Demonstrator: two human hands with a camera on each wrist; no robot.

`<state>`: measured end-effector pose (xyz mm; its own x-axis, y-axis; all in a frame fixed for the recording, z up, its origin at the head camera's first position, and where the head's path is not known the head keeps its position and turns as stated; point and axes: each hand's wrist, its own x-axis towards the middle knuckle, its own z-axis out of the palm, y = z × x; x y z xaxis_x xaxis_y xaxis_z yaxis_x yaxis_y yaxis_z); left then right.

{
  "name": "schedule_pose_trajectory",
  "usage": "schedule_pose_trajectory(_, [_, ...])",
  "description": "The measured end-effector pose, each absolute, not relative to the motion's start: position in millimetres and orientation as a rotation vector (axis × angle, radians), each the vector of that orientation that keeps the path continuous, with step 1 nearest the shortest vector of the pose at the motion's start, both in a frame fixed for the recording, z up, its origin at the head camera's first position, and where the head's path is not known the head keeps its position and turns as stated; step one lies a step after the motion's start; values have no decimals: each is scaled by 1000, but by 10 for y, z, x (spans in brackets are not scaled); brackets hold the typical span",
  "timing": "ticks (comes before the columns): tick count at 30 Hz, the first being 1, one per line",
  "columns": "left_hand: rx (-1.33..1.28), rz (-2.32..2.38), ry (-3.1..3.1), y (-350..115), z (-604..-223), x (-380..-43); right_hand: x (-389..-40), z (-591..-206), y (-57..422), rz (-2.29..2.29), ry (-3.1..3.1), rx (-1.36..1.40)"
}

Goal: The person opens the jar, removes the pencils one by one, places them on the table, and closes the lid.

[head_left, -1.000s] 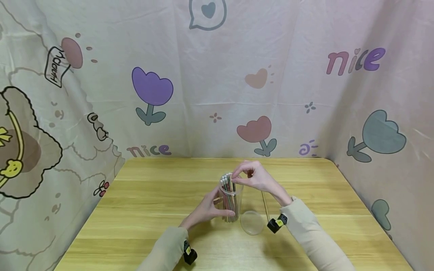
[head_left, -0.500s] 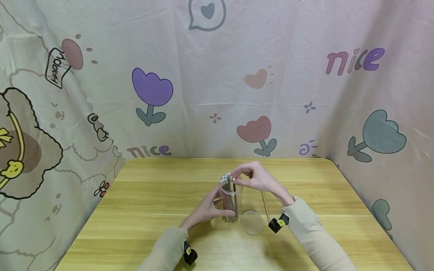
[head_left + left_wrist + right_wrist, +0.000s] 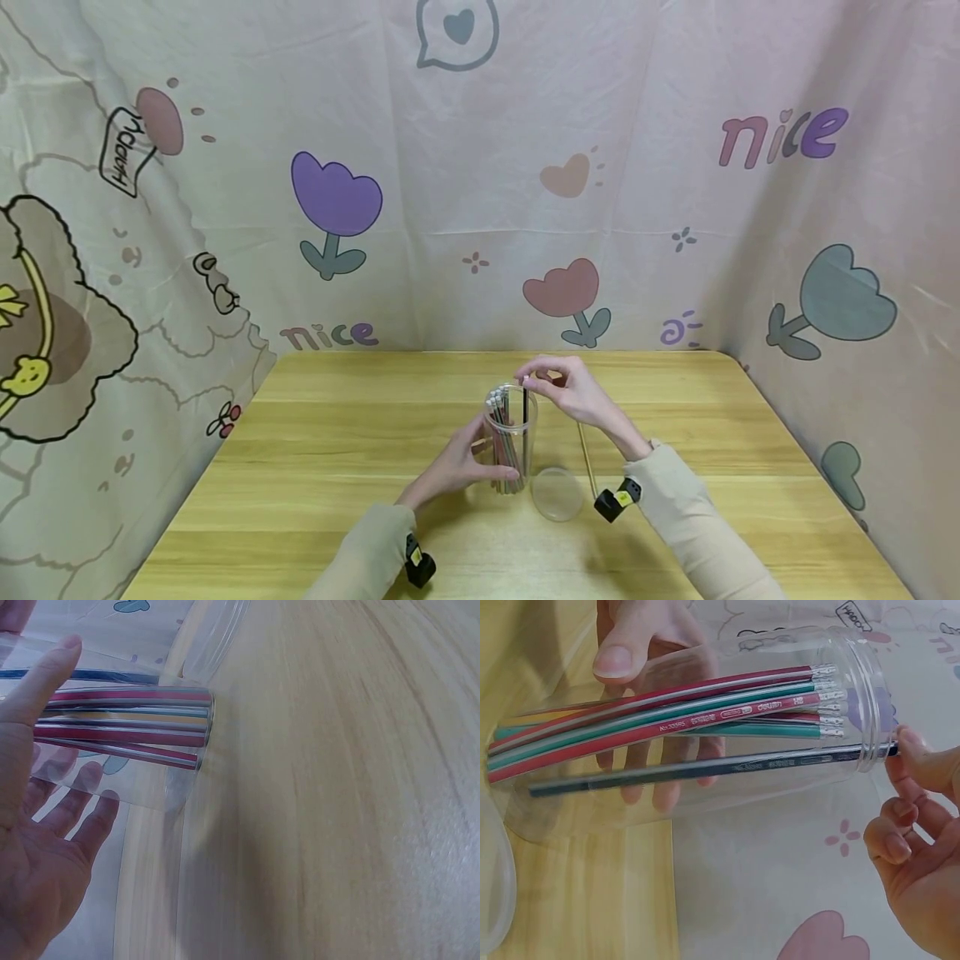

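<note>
Fingers of the right hand [image 3: 579,397] are clamped on the top end of a dark pencil [image 3: 727,768], held upright inside the right side of a clear jar [image 3: 865,684]. The jar is gripped from the left by the left hand [image 3: 456,461], fingers curved around its wall. Other pencils [image 3: 720,697] are gathered at its left side. A clear disc [image 3: 557,494] is laid on the table [image 3: 337,467], just right.

A pale, flower-printed cloth [image 3: 465,158] hangs behind and beside the wooden table [image 3: 285,467].
</note>
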<state>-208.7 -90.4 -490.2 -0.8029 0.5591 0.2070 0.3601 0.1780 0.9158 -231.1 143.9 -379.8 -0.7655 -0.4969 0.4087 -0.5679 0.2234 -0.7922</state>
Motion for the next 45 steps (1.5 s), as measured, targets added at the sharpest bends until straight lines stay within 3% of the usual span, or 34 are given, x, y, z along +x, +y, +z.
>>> schedule_pose_trajectory(19, [871, 1683, 2278, -904, -4903, -2087, -2327, -3773, 1547, 1942, -2111, 1138])
schedule_pose_trajectory(33, [851, 1685, 2268, -909, -4895, -2077, -2247, -3622, 1743, 1988, -2027, 1002])
schedule_pose_trajectory(45, [871, 1684, 2280, -912, -4896, -2074, -2297, -3643, 1833, 2210, -1589, 1054])
